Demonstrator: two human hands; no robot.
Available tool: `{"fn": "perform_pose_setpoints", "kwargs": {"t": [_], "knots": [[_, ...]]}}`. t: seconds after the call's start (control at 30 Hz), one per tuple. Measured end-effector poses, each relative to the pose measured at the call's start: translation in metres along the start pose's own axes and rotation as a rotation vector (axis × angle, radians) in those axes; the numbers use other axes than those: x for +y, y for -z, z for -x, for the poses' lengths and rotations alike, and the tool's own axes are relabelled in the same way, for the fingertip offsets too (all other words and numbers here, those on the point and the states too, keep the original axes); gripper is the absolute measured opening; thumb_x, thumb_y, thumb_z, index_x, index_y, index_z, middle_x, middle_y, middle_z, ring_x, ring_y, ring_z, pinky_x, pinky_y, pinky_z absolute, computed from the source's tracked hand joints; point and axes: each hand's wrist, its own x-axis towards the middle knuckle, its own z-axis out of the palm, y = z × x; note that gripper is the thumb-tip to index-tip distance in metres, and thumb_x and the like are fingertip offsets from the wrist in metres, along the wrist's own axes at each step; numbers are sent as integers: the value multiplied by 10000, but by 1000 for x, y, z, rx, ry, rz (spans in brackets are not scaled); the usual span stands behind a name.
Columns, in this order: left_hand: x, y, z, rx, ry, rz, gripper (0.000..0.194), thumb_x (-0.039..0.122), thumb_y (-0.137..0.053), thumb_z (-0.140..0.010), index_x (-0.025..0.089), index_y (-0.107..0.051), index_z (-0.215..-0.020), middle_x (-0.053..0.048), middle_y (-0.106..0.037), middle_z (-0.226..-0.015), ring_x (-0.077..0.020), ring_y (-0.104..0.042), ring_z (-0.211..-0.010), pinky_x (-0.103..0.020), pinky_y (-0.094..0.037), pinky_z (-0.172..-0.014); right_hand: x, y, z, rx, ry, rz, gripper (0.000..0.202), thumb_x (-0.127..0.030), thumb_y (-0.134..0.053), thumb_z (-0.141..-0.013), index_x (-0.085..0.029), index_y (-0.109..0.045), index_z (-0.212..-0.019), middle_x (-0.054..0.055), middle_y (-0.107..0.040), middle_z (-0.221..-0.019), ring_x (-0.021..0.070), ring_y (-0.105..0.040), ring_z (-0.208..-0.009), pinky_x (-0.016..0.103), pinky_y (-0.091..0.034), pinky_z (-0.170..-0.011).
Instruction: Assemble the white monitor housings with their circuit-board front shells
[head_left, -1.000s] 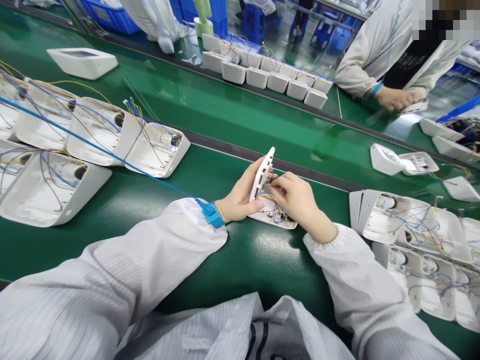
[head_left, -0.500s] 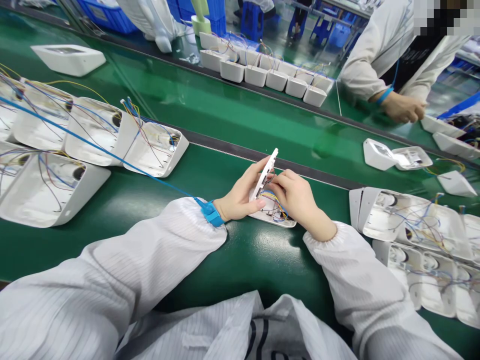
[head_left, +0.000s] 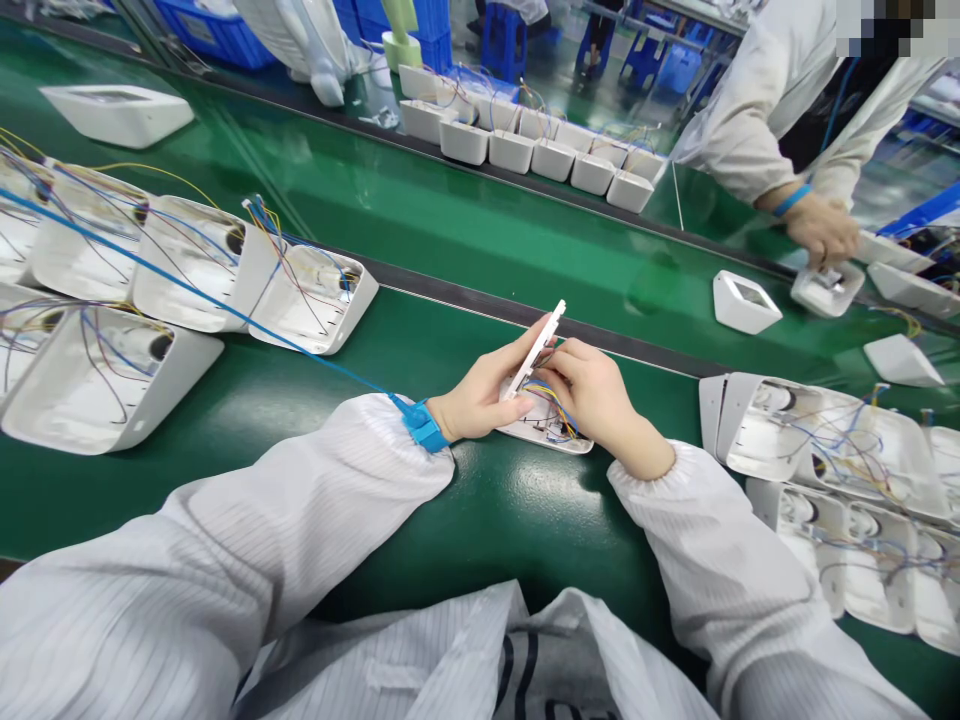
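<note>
A thin white panel (head_left: 537,347) stands tilted on edge in my left hand (head_left: 491,392), with the thumb in front of it and the fingers behind. Beneath it a white plastic housing (head_left: 529,431) lies on the green table, its inside facing up. Blue and yellow wires (head_left: 553,395) run from the housing towards the panel. My right hand (head_left: 596,388) is closed at the panel's inner side, fingertips pinched near the wires. What exactly they grip is hidden behind the fingers. A blue wrist strap (head_left: 425,427) with a cord circles my left wrist.
Open white housings with loose wires (head_left: 311,295) stand on my left, and more (head_left: 795,430) on my right. Beyond a dark rail runs a green conveyor belt (head_left: 480,235) carrying white housings (head_left: 746,302). Across it, a co-worker's hand (head_left: 821,230) touches another housing.
The panel in my left hand has tilted slightly to the right; my right hand stays beside it. Housings on the belt have shifted left. The co-worker's hand has come down onto a housing.
</note>
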Motion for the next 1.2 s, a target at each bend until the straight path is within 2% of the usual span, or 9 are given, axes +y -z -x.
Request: {"fn": "perform_pose_setpoints", "kwargs": {"t": [0.27,0.47,0.67,0.77,0.9,0.97,1.07,1.13,1.2], "knots": [[4,-2,-2,-19,-13,-48,828,498,-603,-856,253,-205,-1540,-92,-251,-1599,-349,-340,-1425,-467,-291,-1184,0,0,0,-48,-44,27,227,-262,-502,-950,-166,-699,-888,85,-650,-880,202,-597,-819,315,-466,-721],[6,-3,-3,-41,-3,-42,817,504,-586,-867,251,-199,-1540,-93,-236,-1603,-354,-343,-1422,-472,-299,-1175,-2,0,-1,-82,-103,75,204,-259,-505,-947,-180,-687,-901,86,-654,-926,202,-598,-844,308,-464,-740],[6,0,-4,-77,-2,-42,801,502,-583,-868,245,-225,-1536,-100,-257,-1596,-366,-376,-1400,-476,-325,-1155,-3,1,-1,-109,-90,45,205,-239,-524,-939,-146,-705,-910,103,-669,-943,209,-612,-860,307,-460,-742],[4,2,-4,-93,8,-63,839,508,-647,-820,252,-270,-1524,-107,-282,-1587,-368,-357,-1411,-488,-285,-1176,-3,-1,0,-92,-77,21,207,-248,-537,-939,-151,-719,-910,98,-678,-943,200,-619,-828,299,-451,-706],[0,0,-1,-31,40,88,845,521,-665,-806,261,-289,-1517,-110,-291,-1585,-354,-366,-1409,-487,-319,-1163,-4,0,-3,-118,-124,-9,188,-265,-573,-925,-170,-734,-900,86,-683,-938,190,-625,-838,294,-454,-717],[-1,-2,1,30,94,180,830,525,-663,-808,254,-309,-1508,-121,-329,-1566,-351,-398,-1388,-487,-347,-1148,-5,8,-6,-136,-152,-36,175,-278,-608,-902,-174,-742,-862,75,-681,-883,180,-618,-806,292,-454,-715],[-2,-4,4,94,171,240,800,526,-675,-795,237,-368,-1475,-141,-443,-1485,-353,-462,-1331,-512,-376,-1118,-5,31,-10,-209,-206,-176,213,-341,-612,-900,-183,-749,-857,45,-678,-796,150,-602,-717,271,-442,-664],[-2,-4,5,102,187,253,787,532,-685,-782,237,-400,-1454,-144,-492,-1435,-349,-507,-1279,-518,-410,-1084,-4,49,-11,-333,-216,-346,326,-434,-552,-928,-183,-748,-859,28,-671,-747,128,-586,-650,250,-429,-601],[-2,-4,5,106,184,261,774,530,-690,-779,246,-414,-1444,-140,-508,-1410,-338,-533,-1242,-513,-429,-1064,-3,62,-12,-521,-151,-504,357,-493,-553,-915,-194,-748,-911,21,-684,-792,122,-596,-657,238,-440,-585]]}}
